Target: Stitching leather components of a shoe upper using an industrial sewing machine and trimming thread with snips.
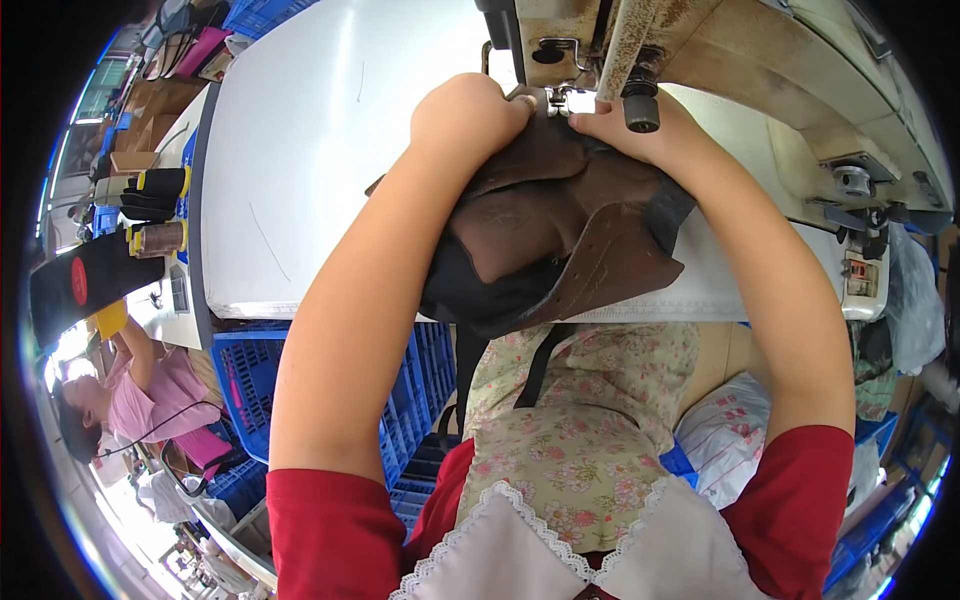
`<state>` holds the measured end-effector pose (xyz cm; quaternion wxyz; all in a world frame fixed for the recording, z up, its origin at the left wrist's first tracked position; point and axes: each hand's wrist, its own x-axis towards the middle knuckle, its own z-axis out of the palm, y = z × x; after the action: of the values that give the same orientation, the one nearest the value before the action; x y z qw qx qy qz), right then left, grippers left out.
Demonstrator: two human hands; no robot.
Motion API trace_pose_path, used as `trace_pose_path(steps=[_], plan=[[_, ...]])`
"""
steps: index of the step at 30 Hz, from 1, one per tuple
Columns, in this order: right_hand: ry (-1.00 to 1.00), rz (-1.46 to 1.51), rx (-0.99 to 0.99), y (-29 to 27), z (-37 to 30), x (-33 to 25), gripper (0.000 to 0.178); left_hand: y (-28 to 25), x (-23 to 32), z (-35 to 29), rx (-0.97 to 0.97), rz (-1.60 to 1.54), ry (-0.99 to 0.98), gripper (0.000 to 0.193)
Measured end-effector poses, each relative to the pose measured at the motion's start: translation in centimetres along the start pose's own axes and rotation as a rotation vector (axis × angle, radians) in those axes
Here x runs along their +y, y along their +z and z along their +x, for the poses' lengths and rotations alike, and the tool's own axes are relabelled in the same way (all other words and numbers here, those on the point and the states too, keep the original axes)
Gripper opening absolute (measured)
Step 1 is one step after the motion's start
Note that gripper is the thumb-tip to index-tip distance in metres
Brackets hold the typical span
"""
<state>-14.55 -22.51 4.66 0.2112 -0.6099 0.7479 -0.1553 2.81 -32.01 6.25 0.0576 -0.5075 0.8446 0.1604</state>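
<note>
A dark brown leather bag piece with black lining is bunched on the white sewing table, its near part at the table's front edge. Its far edge lies under the presser foot of a sewing machine. My left hand is closed, pinching the piece just left of the foot. To the right of the foot, my right hand grips the piece with its thumb near the foot. A worn metal lever and a dark knob cover part of that hand, and some of its fingers are hidden.
Loose dark threads lie on the table's left part. Thread spools stand beyond its left edge. Blue plastic crates sit beneath, at the left. A white plastic bag is below right. Another person in pink works at far left.
</note>
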Motion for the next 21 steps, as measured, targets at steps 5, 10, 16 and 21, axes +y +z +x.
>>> trace_pose_path(steps=[5, 10, 16, 21], plan=[[-0.017, 0.006, 0.034, 0.7, 0.3, 0.9, 0.043, -0.1, 0.0, 0.1, -0.015, -0.005, -0.001, 0.052], [-0.037, 0.045, 0.06, 0.3, -0.2, 0.0, 0.043, -0.1, -0.1, 0.1, -0.018, -0.023, -0.023, 0.051], [-0.011, 0.032, 0.086, 0.8, -0.3, 0.6, 0.036, 0.0, 0.4, -0.2, -0.018, -0.027, -0.017, 0.05], [-0.037, 0.053, 0.109, 0.5, -1.2, 0.0, 0.036, -0.1, 0.3, -0.2, -0.024, -0.037, -0.005, 0.048]])
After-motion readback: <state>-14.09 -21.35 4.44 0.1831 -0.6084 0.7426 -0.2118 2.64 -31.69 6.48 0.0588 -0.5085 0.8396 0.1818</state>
